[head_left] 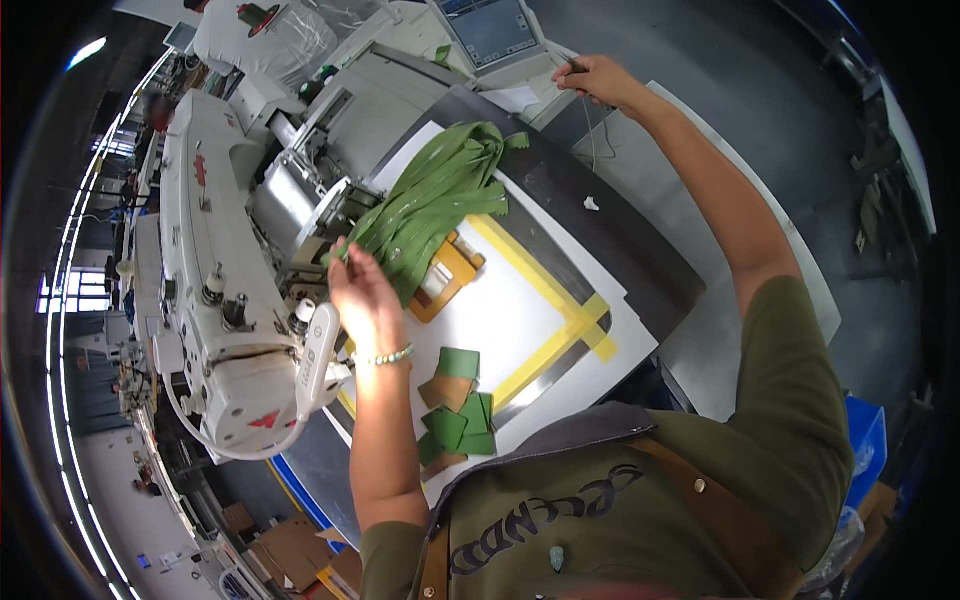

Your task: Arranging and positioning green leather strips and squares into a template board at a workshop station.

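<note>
A bundle of long green zipper tapes [420,195] lies draped over the work plate beside the sewing machine head [225,280]. At its near left end, my left hand [367,295] has its fingers closed round the edge of the tapes, close to the needle area. Far to the right, beside the control screen, my raised right hand [603,82] is closed on a small dark object that I cannot make out. Under the tapes sits a yellow-orange block [450,285]. Several green and brown square patches [455,420] lie loose nearer to me.
Yellow tape [540,295] borders a white sheet on the plate. A control screen [490,32] stands at the back. A scrap of white [591,204] lies on the dark board [640,245]. Right of it is a pale table [690,190]; a blue bin [866,450] is at lower right.
</note>
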Action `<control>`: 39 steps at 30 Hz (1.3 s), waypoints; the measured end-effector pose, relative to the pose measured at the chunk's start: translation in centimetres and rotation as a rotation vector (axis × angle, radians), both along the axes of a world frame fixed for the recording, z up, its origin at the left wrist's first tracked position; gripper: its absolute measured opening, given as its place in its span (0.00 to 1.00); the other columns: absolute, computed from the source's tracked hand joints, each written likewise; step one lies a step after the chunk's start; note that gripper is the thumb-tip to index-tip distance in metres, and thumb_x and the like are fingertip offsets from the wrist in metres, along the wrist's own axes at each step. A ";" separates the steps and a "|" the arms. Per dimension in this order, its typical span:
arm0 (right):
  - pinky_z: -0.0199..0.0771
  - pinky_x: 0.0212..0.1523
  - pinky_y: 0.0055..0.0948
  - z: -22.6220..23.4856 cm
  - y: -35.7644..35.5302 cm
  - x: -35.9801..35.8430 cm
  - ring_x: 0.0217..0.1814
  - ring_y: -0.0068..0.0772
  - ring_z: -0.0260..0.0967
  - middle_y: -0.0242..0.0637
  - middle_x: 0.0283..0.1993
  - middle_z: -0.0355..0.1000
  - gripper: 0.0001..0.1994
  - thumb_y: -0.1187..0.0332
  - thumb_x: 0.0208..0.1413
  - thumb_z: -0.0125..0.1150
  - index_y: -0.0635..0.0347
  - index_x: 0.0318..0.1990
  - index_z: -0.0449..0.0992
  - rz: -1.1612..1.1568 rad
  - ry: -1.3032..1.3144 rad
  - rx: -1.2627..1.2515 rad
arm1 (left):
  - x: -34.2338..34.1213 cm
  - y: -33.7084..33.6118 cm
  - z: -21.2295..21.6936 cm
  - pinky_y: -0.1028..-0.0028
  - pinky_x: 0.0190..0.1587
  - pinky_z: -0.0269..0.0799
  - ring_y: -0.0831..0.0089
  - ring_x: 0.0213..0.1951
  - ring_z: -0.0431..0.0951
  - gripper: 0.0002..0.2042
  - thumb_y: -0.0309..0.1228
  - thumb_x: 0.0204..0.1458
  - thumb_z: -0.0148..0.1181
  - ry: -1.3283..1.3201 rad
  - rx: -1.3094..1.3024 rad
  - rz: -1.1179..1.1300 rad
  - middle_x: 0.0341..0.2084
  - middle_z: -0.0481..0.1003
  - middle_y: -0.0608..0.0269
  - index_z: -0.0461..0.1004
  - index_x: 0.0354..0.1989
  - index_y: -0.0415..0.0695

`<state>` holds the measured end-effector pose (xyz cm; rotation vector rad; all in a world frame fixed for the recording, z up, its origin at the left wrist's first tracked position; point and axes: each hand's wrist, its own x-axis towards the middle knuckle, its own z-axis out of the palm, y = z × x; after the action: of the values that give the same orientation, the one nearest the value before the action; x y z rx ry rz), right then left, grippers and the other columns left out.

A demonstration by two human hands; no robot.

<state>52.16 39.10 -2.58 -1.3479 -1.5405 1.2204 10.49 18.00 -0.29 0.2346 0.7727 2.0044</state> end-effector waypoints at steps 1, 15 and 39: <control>0.57 0.22 0.16 -0.4 1.1 -0.2 0.28 0.11 0.63 0.24 0.36 0.76 0.13 0.63 0.59 0.64 0.56 0.49 0.80 0.014 -0.015 0.001 | -2.5 -0.4 -1.0 0.74 0.50 0.81 0.65 0.47 0.77 0.11 0.24 0.67 0.50 0.079 0.022 0.031 0.51 0.74 0.49 0.69 0.52 0.29; 0.83 0.34 0.33 -1.4 10.0 -12.1 0.34 0.37 0.81 0.42 0.44 0.80 0.14 0.62 0.67 0.54 0.58 0.52 0.79 0.147 -0.292 0.167 | 6.4 -9.6 2.0 0.57 0.73 0.60 0.51 0.70 0.62 0.38 0.26 0.65 0.54 0.805 -0.230 -0.028 0.71 0.51 0.39 0.35 0.76 0.37; 0.64 0.64 0.51 -6.3 26.2 -23.0 0.67 0.62 0.66 0.60 0.67 0.67 0.28 0.55 0.66 0.48 0.72 0.62 0.71 0.005 -0.076 -0.162 | 5.7 -11.3 1.5 0.64 0.63 0.70 0.60 0.65 0.68 0.14 0.20 0.64 0.49 1.063 -0.261 0.019 0.73 0.53 0.48 0.71 0.56 0.37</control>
<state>29.15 65.27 -8.93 -1.5113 -1.5247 1.3343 16.20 6.67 1.25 1.1832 1.6627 1.6785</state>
